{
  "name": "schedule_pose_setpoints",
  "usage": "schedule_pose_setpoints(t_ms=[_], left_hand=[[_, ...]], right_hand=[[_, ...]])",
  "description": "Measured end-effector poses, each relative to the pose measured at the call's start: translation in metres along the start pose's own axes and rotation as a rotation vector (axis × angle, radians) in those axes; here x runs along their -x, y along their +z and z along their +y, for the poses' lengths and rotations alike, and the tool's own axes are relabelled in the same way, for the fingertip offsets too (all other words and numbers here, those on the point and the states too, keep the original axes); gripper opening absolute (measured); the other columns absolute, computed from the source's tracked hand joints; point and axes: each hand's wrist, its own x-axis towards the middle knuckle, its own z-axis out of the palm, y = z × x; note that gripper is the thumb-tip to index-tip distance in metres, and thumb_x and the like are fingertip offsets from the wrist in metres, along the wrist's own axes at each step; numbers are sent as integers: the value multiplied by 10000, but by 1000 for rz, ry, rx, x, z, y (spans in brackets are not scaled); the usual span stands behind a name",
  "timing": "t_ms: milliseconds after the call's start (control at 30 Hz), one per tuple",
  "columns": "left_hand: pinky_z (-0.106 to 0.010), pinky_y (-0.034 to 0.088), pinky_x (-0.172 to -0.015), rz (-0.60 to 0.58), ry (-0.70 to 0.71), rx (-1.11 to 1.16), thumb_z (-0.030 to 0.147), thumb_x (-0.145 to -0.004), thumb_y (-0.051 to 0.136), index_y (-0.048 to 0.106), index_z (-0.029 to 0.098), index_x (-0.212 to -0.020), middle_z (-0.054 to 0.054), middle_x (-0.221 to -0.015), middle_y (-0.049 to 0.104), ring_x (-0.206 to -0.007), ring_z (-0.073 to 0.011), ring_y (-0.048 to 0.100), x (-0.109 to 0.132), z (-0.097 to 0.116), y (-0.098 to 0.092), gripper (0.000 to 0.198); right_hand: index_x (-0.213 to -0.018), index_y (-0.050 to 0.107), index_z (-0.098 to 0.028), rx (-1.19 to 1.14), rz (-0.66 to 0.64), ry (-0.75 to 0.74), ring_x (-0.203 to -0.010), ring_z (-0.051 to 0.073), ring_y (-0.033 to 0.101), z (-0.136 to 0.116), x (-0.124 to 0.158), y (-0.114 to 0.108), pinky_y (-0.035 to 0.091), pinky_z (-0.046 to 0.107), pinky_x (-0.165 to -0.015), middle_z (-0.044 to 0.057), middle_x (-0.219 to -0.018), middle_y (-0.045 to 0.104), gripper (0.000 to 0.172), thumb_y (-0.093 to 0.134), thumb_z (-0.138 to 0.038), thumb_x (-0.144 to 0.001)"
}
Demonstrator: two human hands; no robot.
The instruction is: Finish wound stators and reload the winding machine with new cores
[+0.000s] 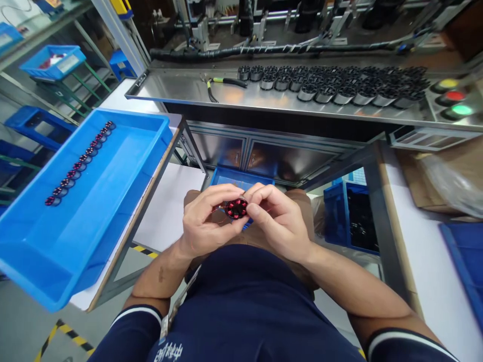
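Note:
Between my hands, above my lap, is a small round motor stator (237, 208) with red copper windings and a black core. My left hand (209, 217) grips it from the left, thumb below and fingers above. Thin reddish wires stick out near the left fingers. My right hand (277, 216) pinches at the stator's right edge with thumb and forefinger; a fine wire end shows beside these fingers. Similar wound stators (80, 166) lie in a row in the blue tray (113, 201) on my left.
Many black-and-silver cores (328, 85) stand in rows on the metal machine ledge (169, 90), beside wire cutters (226, 83). Lit push buttons (456, 110) sit at the right end. A blue bin (335, 211) of dark parts stands below right, and a cardboard box (433, 176) is further right.

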Motion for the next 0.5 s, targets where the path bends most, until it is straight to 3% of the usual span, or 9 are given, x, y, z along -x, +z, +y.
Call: schedule_pose_setpoints(t_ms=[267,500], left_hand=[[-306,634,-844,20,-149,91,116,-696,856,730,218,-1123,-70,-1061,754,-978,-189,728,3,1,3,456],[-257,635,-805,38,-193,122,114,-715,845,727,222,-1132,-65,-1074,752,-971,-178,735,3,-3,0,448]], right_hand=[[-817,512,-223,-59,154,-16,-751,139,506,7,5,12,456,303,-714,0,-804,532,272,635,-421,-957],[-826,524,-220,-58,203,131,-716,132,533,18,3,10,494,311,-733,-2,-796,557,320,621,-501,-945]])
